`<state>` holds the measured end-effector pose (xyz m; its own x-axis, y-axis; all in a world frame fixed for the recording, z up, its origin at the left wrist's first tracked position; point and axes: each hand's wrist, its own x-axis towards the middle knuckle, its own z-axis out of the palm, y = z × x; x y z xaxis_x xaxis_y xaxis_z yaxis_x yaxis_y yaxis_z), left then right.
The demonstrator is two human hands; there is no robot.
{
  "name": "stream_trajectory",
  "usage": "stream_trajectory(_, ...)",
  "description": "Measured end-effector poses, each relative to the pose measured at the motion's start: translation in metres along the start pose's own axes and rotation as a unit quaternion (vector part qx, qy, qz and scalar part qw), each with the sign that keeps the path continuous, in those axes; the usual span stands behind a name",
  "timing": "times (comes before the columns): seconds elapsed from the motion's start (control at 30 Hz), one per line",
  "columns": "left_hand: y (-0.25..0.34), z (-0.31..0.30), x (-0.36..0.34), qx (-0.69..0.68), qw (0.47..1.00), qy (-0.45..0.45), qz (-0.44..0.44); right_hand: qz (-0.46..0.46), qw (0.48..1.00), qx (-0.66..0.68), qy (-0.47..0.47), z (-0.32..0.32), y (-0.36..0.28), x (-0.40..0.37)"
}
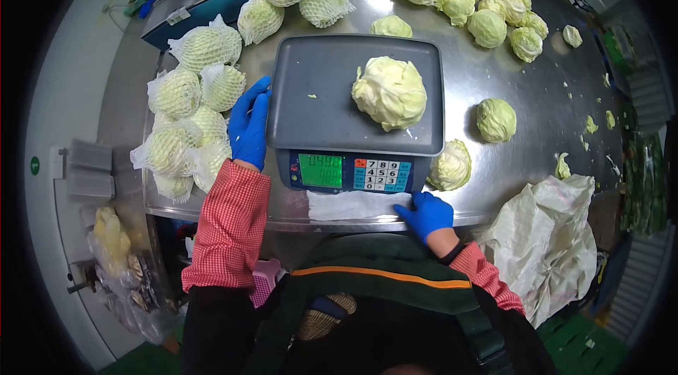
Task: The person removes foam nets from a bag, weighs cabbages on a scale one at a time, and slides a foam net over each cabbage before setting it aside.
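Note:
A pale green cabbage [390, 94] sits on the right half of the grey tray [311, 121] of a digital scale, whose green display [320, 171] is lit. My left hand [248, 124], in a blue glove, rests against the tray's left edge with its fingers stretched out and nothing held. In front of the scale lies a flat white net sleeve [353, 206]. At its right end is my blue-gloved right hand [428, 215], thumb and forefinger closed around the sleeve's end. A bare cabbage [450, 165] stands beside the scale's right front corner.
Several netted cabbages [175, 92] crowd the table's left side and back. Bare cabbages [487, 27] are grouped at the back right, and one cabbage [496, 120] stands alone. Leaf scraps [590, 125] lie at the right. A white woven sack [540, 241] hangs at the front right edge.

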<state>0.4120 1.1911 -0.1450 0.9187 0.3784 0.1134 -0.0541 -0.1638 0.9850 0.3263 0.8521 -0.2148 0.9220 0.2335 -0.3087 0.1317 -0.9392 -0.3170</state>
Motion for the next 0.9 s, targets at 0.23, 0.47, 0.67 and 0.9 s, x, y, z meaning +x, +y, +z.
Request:
stream_trajectory(0.23, -0.008, 0.024, 0.016, 0.031, 0.996, -0.076, 0.034, 0.014, 0.973, 0.229, -0.009, -0.029, 0.032, -0.002)
stream_trajectory(0.47, -0.046, 0.034, 0.074, 0.118, 0.986, -0.018, 0.116, 0.113, 0.990, 0.063, -0.049, -0.048, 0.134, -0.003)
stream_trajectory(0.67, -0.166, -0.053, 0.129, 0.133, 0.973, -0.077, -0.171, 0.221, 0.973, -0.059, -0.045, -0.067, 0.232, -0.016)
stream_trajectory(0.9, -0.138, -0.036, 0.102, -0.026, 0.938, -0.172, -0.299, 0.267, 0.962, -0.051, -0.019, -0.077, 0.363, -0.022)
